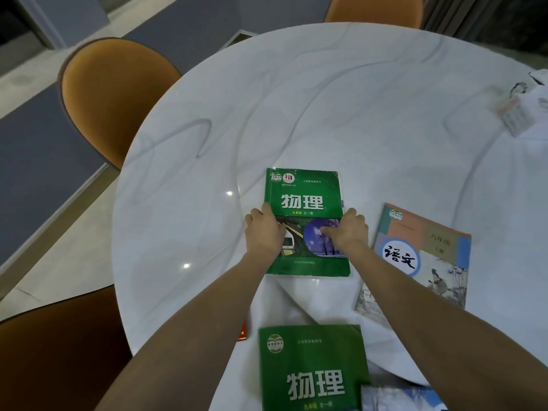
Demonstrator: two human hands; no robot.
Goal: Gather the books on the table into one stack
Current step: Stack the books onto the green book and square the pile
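A green physics textbook [305,191] lies flat in the middle of the round white table [326,99]. My left hand [264,229] grips its left edge and my right hand [347,229] grips its right edge, thumb on the cover. A second green physics book [311,366] lies near the table's front edge between my forearms. A book with a pink, blue and painted cover [427,256] lies to the right, partly under my right forearm. A small red book corner [242,332] shows beside my left forearm.
Orange chairs stand at the left [112,93], the near left [59,360] and the far side [376,10]. White papers and a small packet [516,111] lie at the table's right edge. A bluish item [400,398] overlaps the near book's lower right.
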